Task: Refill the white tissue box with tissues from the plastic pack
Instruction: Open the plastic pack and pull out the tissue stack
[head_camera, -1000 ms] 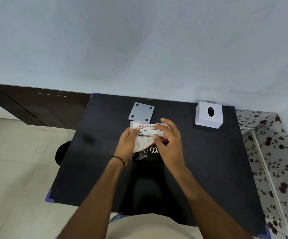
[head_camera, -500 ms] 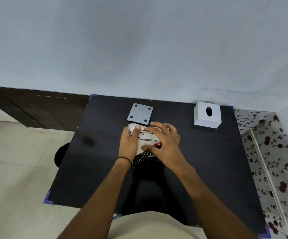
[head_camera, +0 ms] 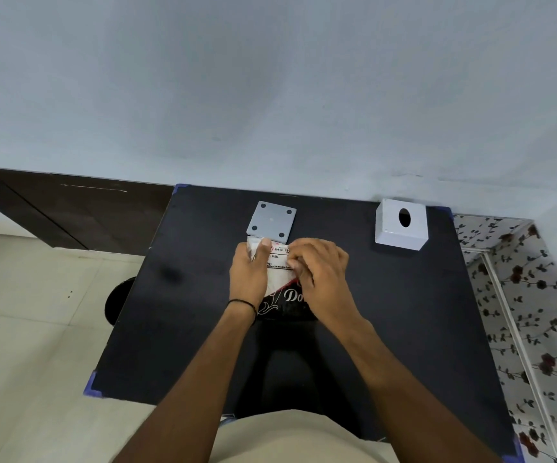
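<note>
The plastic tissue pack (head_camera: 278,279), white with red and black print, lies on the black table (head_camera: 404,312) near its middle. My left hand (head_camera: 248,272) grips the pack's left side, thumb across its top edge. My right hand (head_camera: 320,272) covers its right side, fingers curled and pinching at the wrapper near the label. The white tissue box (head_camera: 400,225) stands upright at the table's far right corner, its dark oval slot facing up, apart from both hands. Whether the pack is torn open is hidden by my fingers.
A grey square plate (head_camera: 272,220) with four dark holes lies just beyond the pack, near the wall. The pale blue wall (head_camera: 270,95) runs along the table's far edge. A floral-patterned surface (head_camera: 520,295) borders the right side; tiled floor lies to the left.
My right hand's fingers have curled in from a flat spread and now pinch the wrapper near the label. My left hand keeps its grip on the pack's left side.
</note>
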